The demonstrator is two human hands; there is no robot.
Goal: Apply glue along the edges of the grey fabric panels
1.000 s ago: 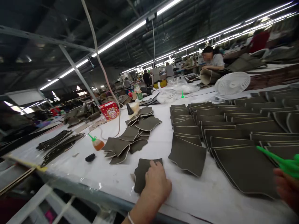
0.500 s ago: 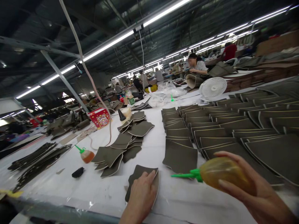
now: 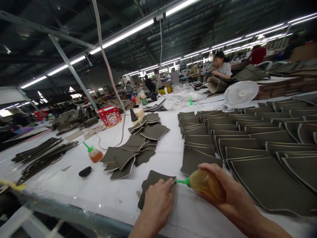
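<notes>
Head view: the left hand lies palm-down on a dark piece at the near edge of the worktop, fingers pressed on its top and reaching toward its far right corner; whether the thumb grips from below cannot be told. To its right, the right hand is wrapped round a bottle of amber liquid, held on its side. The bottle's long axis runs roughly left to right, with its green nozzle pointing left. The nozzle's tip is at the piece's far right corner, just beside the left index fingertip; touching or barely apart, I cannot tell. So the piece lies left of the bottle, under the left hand, with the right hand farther from it. Beyond, a loose pile lies far left of the piece, and overlapping rows of similar pieces spread to the right.
</notes>
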